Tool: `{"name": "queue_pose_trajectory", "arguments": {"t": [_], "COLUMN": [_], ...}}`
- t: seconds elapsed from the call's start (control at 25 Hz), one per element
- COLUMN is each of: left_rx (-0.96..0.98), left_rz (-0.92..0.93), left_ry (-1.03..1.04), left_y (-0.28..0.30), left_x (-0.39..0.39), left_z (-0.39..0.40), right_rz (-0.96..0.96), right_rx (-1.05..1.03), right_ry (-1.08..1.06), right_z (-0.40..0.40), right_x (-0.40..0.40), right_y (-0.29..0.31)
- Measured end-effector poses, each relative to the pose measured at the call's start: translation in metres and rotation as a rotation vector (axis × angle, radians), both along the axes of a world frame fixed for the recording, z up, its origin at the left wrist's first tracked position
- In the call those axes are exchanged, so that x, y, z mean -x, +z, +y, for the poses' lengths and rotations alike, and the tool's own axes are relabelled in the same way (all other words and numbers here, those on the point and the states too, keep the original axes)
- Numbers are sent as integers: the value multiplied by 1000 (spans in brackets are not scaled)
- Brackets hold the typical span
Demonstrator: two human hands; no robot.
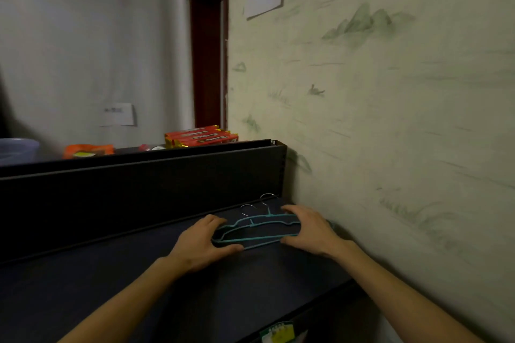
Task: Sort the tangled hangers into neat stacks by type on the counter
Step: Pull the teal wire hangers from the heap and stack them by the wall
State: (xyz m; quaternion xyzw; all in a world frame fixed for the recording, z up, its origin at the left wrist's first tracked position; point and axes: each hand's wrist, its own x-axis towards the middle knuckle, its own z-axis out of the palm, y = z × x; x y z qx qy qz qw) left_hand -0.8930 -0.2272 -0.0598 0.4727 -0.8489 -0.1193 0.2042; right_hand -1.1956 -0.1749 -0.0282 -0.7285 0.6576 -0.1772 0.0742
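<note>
Teal wire hangers with silver hooks lie stacked flat on the dark counter, near its far right corner by the wall. My left hand rests on the stack's left end, fingers curled around the wires. My right hand covers the right end, fingers spread over the wires. The two hooks point away from me toward the raised back panel. Both ends of the hangers are hidden under my hands.
A tall black back panel rises behind the counter. On its top ledge sit orange-red packets, an orange bag and a bluish basin. The painted wall stands close on the right. A small notepad lies below the counter's front edge.
</note>
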Motion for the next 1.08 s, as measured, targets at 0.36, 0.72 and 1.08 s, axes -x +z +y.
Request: {"name": "queue_pose_trajectory", "arguments": {"t": [0.36, 0.72, 1.08], "left_rx": [10, -49, 33], "left_rz": [-172, -241, -285], "left_ry": [159, 309, 307], "left_y": [-4, 8, -13], "left_x": [6, 21, 22], "left_z": [20, 21, 40], "right_rz": [-167, -78, 13], "right_rx": [-218, -243, -166], "right_ry": [237, 328, 290], "right_z": [-51, -67, -54], "right_x": [0, 7, 12], "right_y": [-15, -12, -23]}}
